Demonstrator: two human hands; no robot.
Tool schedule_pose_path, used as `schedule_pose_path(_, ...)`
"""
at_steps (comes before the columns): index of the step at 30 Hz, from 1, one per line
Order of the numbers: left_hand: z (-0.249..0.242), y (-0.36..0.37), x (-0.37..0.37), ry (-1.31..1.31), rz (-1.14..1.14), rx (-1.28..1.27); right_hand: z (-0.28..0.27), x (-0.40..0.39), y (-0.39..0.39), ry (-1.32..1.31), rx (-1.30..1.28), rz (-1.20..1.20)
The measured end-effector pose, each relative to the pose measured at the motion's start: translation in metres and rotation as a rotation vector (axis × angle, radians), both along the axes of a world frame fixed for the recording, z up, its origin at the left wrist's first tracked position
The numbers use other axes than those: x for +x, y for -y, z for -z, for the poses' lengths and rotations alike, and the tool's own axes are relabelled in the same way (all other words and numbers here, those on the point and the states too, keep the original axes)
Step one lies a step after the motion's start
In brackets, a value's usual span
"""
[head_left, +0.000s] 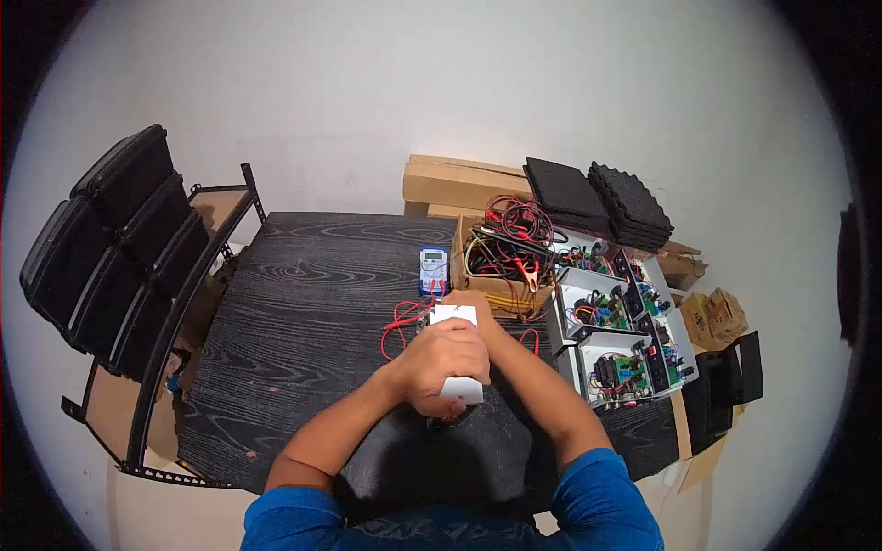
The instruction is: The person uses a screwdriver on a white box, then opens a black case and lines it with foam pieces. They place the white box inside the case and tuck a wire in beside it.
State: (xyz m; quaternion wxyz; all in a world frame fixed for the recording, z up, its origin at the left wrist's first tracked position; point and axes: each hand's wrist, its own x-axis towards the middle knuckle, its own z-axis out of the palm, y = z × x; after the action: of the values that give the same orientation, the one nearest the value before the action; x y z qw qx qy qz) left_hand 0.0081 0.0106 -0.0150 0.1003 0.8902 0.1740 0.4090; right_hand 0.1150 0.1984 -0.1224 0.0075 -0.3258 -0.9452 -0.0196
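In the head view, the person's left hand (pixel 441 363) is closed around the white casing (pixel 461 391), fingers curled over its top, right there above the dark wood-grained bench (pixel 303 303). The right hand (pixel 467 301) is up at the far end of that casing, partly covered by it; its fingers are out of sight, so whether they pinch or press cannot be told.

Now the writing: a small dark mark sits near the casing's far end, too tiny to make out. Just beyond the hands lies the blue multimeter (pixel 434 266), its grey screen and the print on its face too small to read. Over on the right, the small cardboard box (pixel 726 315) carries dark markings, illegible from here.

And the hidden parts: the casing's middle is under the left hand, and the red test leads (pixel 397 321) slip out of sight by the casing. Tangled cables (pixel 514 241) fill the open carton (pixel 462 241), masking its contents. Beside it, open white units (pixel 588 342) show green boards, their lettering unreadable. The blue sleeves (pixel 602 496) are cut off at the bottom edge.
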Motion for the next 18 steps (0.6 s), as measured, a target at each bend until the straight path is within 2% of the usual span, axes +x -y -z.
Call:
schedule_pose_path(4, 0.000, 0.001, -0.002, -0.011, -0.007, -0.010, -0.007, 0.002, 0.007, -0.054, -0.012, -0.052)
schedule_pose_path(8, -0.002, 0.001, -0.002, -0.026, -0.008, -0.015, 0.032, 0.008, -0.011, -0.359, -0.120, -0.096)
schedule_pose_path(11, 0.000, 0.001, 0.000, -0.032, -0.001, -0.051, 0.054, 0.008, -0.022, -0.532, -0.361, -0.123)
schedule_pose_path(12, 0.001, 0.001, 0.000, -0.030, 0.000, -0.063, 0.060, 0.010, -0.022, -0.657, -0.512, -0.148)
schedule_pose_path(14, -0.002, 0.001, -0.004, -0.028, -0.031, -0.108, 0.067, 0.014, -0.027, -0.724, -0.583, -0.197)
schedule_pose_path(18, 0.001, -0.010, -0.019, 0.020, -0.241, -0.126, 0.046, 0.017, -0.025, -0.492, -0.263, -0.283)
